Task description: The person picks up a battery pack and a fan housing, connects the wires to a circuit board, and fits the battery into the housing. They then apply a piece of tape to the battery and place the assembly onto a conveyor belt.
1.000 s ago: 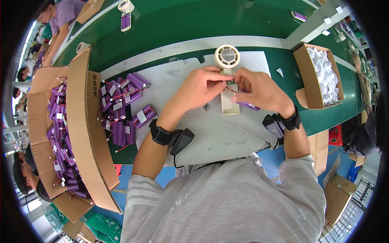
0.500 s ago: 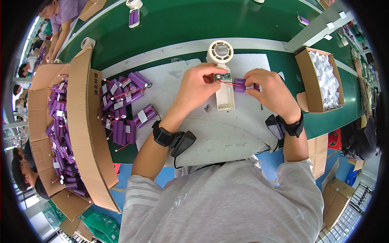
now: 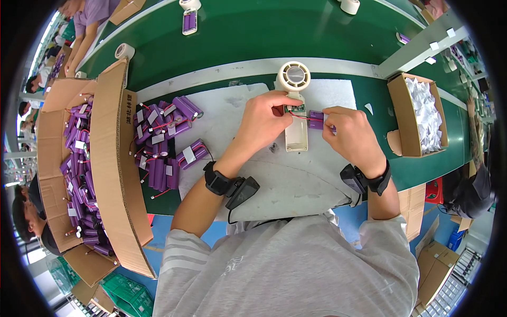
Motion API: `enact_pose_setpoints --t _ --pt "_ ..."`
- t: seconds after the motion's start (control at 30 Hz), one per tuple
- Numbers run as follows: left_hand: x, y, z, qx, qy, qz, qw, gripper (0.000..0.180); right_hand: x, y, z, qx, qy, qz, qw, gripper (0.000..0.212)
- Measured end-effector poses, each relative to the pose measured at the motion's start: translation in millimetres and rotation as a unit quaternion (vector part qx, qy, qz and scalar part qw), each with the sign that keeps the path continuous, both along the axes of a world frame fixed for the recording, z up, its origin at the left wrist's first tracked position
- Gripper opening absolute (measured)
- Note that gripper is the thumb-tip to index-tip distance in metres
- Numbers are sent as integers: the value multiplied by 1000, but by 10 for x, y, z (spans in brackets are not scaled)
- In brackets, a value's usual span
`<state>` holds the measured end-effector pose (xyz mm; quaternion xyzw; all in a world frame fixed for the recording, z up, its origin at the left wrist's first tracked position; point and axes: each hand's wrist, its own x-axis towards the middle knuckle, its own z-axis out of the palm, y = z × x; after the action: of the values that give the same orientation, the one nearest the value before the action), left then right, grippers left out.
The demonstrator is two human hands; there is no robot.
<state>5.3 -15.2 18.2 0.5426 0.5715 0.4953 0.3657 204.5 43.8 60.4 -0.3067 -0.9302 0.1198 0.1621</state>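
A white handheld fan point(image 3: 297, 138) lies on the pale foam mat with its round head away from me. Its handle is uncovered, showing a small green circuit board point(image 3: 296, 109) below the head. My left hand point(image 3: 264, 119) pinches the fan at the board's left edge, thumb and forefinger closed round it. Just right of the handle, my right hand point(image 3: 351, 132) grips a purple battery pack point(image 3: 316, 119) by its right end. Red and dark wires run from the board across to the pack. My right fingertips partly hide the pack.
Loose purple battery packs point(image 3: 163, 174) lie left of the mat point(image 3: 232, 195), beside a tall cardboard box point(image 3: 111, 174) full of more. A carton point(image 3: 395, 116) of white paper pieces stands at right. Beyond a pale rail point(image 3: 227, 72), fans lie on the green surface. A co-worker point(image 3: 92, 16) sits far left.
The view has shifted slightly, so the bench sits lower in the picture. Both hands keep their holds; a white label now shows on the pack by my right fingers.
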Motion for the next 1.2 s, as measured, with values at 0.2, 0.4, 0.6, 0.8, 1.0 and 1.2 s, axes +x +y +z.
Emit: enact_pose_setpoints --t 0.2,0.4,0.6,0.8,1.0,1.2 --pt "-15 3 -18 9 11 -3 1000 32 29 82 83 -102 27 -13 994 6" --pt "-30 -4 -42 12 20 -18 1000 32 49 117 124 -94 0 14 995 6" --pt "-51 0 7 1 24 -29 999 34 25 101 27 -19 -96 38 995 9" --pt "-82 11 -35 -23 20 -43 999 37 4 104 19 -43 -105 25 993 8" --pt "-53 19 -77 2 -1 -24 1000 34 -70 36 16 2 -89 -2 996 6" --pt "-53 34 -102 -11 -8 -27 1000 34 -4 30 -61 -3 -25 -34 999 4"
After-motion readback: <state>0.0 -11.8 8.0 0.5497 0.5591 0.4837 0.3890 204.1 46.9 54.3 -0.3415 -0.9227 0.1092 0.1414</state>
